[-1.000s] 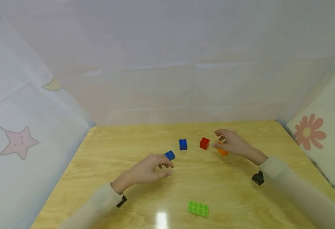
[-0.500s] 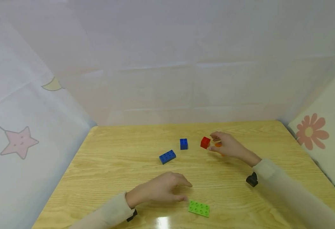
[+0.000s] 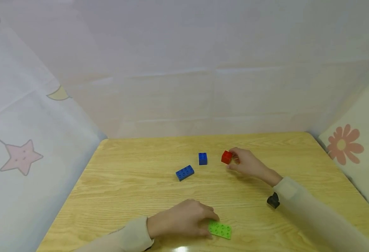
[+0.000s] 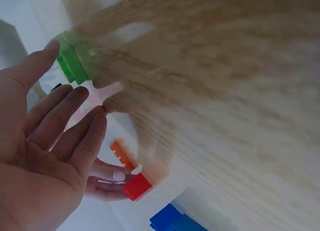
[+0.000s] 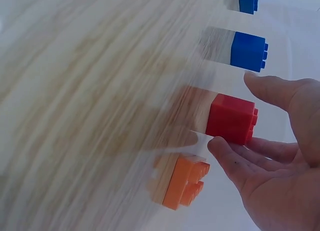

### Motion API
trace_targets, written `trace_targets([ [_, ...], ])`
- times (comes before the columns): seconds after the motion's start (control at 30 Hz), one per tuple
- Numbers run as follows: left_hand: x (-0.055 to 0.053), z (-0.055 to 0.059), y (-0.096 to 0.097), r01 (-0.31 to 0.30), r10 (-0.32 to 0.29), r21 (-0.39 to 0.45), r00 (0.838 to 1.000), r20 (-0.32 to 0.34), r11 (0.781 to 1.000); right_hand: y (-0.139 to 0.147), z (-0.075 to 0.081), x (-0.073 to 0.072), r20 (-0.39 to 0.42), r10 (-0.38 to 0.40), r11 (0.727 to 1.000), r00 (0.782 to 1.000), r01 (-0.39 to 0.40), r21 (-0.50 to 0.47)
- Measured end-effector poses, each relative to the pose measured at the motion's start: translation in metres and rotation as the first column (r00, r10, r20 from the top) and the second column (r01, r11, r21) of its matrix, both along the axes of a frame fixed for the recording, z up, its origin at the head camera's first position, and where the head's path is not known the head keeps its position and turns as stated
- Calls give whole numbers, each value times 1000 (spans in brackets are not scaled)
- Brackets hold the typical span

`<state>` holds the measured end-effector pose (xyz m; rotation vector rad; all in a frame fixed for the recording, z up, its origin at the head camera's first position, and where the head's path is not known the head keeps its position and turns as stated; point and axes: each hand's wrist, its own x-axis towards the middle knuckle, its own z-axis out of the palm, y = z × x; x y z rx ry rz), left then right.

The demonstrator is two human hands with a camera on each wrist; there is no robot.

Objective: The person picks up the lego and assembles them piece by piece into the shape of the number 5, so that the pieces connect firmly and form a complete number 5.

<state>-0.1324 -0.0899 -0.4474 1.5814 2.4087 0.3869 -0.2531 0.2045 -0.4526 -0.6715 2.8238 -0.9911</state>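
My left hand [image 3: 189, 218] hangs over the left end of a flat light-green building brick [image 3: 221, 230]. In the left wrist view the thumb is near the green brick [image 4: 72, 61], and the fingers are apart from it. At the back, my right hand [image 3: 250, 163] is beside a red building brick [image 3: 226, 157]. The right wrist view has its fingertips at one side of the red brick [image 5: 231, 118], perhaps touching, while the thumb stands off the other side. An orange brick [image 5: 185, 181] lies beside that hand; the hand hides it in the head view.
Left of the red brick stand a small blue brick [image 3: 202, 159] and a longer blue brick [image 3: 185, 173]. The wooden table [image 3: 124, 189] is bounded by a pale cloth wall [image 3: 178, 105] at the back and patterned cloth at both sides.
My left hand has moved from the longer blue brick toward the front right, to the green brick. My right hand has shifted left from the orange brick to the red one.
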Motion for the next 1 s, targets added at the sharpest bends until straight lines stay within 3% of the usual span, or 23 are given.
trace_targets([
  [0.2, 4, -1, 3, -17, 15, -51, 999, -41, 999, -5, 0, -1, 22, -37, 999, 999, 37, -4],
  [0.33, 3, -2, 4, -37, 36, -6, 998, -50, 999, -7, -1, -4, 36, -60, 998, 998, 61, -19],
  [0.47, -2, -5, 6, -95, 96, 30, 994, -58, 995, -7, -3, -8, 43, -73, 996, 996, 75, -38],
  [0.6, -12, -9, 7, -170, 169, 48, 985, 17, 984, -7, -5, -12, 31, -86, 996, 996, 87, -36],
  [0.73, -23, -9, 8, -208, 201, 49, 973, 117, 977, -6, -6, -13, 44, -104, 993, 994, 106, -42],
  [1.0, -36, -11, 11, -260, 249, 60, 957, 151, 964, -6, -7, -11, 47, -141, 989, 989, 143, -47],
])
